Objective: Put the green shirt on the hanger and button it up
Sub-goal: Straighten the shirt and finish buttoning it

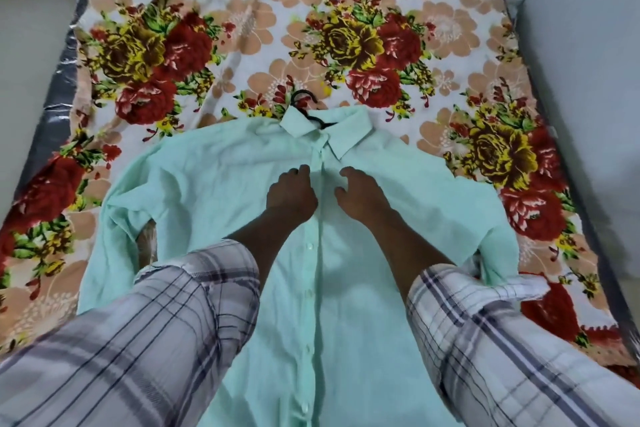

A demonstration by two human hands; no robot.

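Observation:
A pale green shirt point(214, 184) lies front-up and spread flat on the bed, collar pointing away from me. The black hanger point(304, 104) is inside it; only its hook and a bit of its neck show above the collar. White buttons run down the placket point(309, 246), which looks closed below my hands. My left hand point(292, 192) and my right hand point(360, 194) rest on the upper chest, one on each side of the placket just below the collar, fingers curled onto the fabric there. What the fingertips pinch is hidden.
The shirt lies on a floral bedsheet point(346, 45) with red and yellow roses over a mattress whose plastic-wrapped edge point(59, 87) shows at the left. Pale floor lies on both sides of the bed. My plaid sleeves cover the shirt's lower corners.

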